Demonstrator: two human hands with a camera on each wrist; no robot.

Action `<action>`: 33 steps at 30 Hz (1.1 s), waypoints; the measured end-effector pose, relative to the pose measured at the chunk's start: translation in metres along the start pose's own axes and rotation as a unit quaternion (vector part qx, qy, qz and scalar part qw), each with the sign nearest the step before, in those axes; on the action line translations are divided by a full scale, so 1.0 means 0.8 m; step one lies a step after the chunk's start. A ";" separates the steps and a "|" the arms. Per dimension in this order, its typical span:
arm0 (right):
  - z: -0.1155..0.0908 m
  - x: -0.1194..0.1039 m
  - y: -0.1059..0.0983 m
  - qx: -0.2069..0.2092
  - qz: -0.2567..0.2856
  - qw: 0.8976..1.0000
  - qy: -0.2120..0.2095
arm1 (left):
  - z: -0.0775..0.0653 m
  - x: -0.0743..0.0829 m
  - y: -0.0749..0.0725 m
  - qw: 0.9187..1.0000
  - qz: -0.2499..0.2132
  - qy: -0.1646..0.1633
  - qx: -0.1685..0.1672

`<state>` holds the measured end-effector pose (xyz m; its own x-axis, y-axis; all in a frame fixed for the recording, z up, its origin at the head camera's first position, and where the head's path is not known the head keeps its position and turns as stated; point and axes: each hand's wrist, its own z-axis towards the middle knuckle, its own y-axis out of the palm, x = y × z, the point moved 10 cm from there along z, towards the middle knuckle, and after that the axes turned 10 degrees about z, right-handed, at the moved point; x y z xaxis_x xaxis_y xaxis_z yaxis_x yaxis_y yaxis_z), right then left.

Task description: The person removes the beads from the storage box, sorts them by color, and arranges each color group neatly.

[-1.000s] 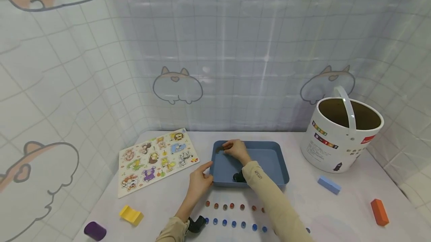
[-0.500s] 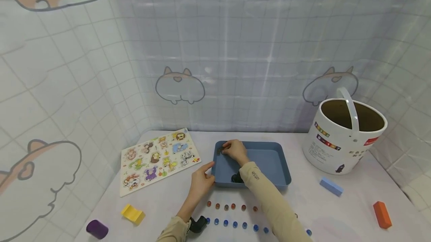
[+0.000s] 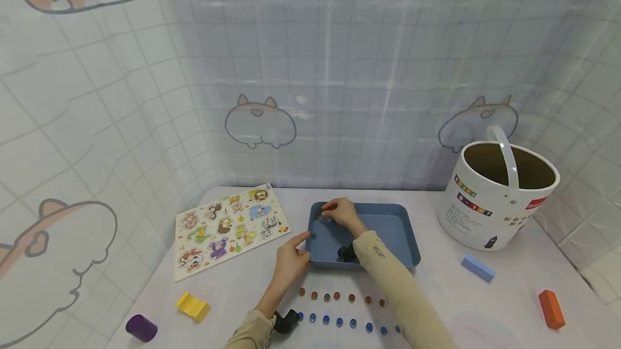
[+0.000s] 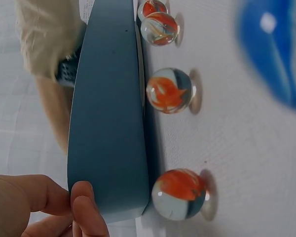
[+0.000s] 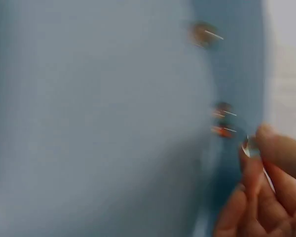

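A shallow blue tray (image 3: 383, 230) stands mid-table in the head view. My left hand (image 3: 290, 261) pinches its near left corner, thumb and fingers at the rim in the left wrist view. Inside the tray's far left part is my right hand (image 3: 343, 215). Between its thumb and fingertips it pinches a clear glass marble (image 5: 250, 146). Two orange-tinted marbles (image 5: 224, 131) lie by the tray wall close to those fingers, blurred, with a brownish marble (image 5: 203, 34) farther along. In front of the tray runs a row of red-orange marbles (image 3: 327, 297), then a row of blue marbles (image 3: 339, 322).
An animal puzzle board (image 3: 228, 230) lies left of the tray. A white bucket (image 3: 470, 214) stands at the back right, near a light blue block (image 3: 478, 269) and an orange block (image 3: 551, 309). Front left are a yellow block (image 3: 193, 307) and a purple cylinder (image 3: 142, 328).
A marble now shows by the tray's left wall near my left hand. My right hand has shifted only slightly at the far left corner; the left hand keeps its hold on the tray.
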<state>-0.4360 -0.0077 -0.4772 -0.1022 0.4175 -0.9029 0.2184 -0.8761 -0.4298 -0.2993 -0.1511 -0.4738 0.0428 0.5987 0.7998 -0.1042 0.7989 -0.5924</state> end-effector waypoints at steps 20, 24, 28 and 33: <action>-0.174 0.004 -0.222 -0.061 0.084 0.995 -0.016 | 0.001 -0.006 -0.001 1.000 0.010 -0.024 0.008; -0.214 0.038 -0.232 -0.072 0.100 0.992 0.008 | 0.001 -0.006 -0.001 1.000 0.011 -0.024 0.007; -0.242 0.068 -0.220 -0.125 0.132 0.983 0.025 | 0.000 -0.008 -0.001 1.000 0.016 -0.027 0.006; -0.263 0.093 -0.209 -0.180 0.144 0.973 0.018 | 0.002 -0.006 -0.001 1.000 0.017 -0.021 0.006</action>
<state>-0.2758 0.2206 -0.4719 0.0455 0.1810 -0.9824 0.5589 -0.8197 -0.1252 -0.3008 -0.1545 -0.4772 -0.0026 0.6230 0.7822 -0.1173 0.7766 -0.6189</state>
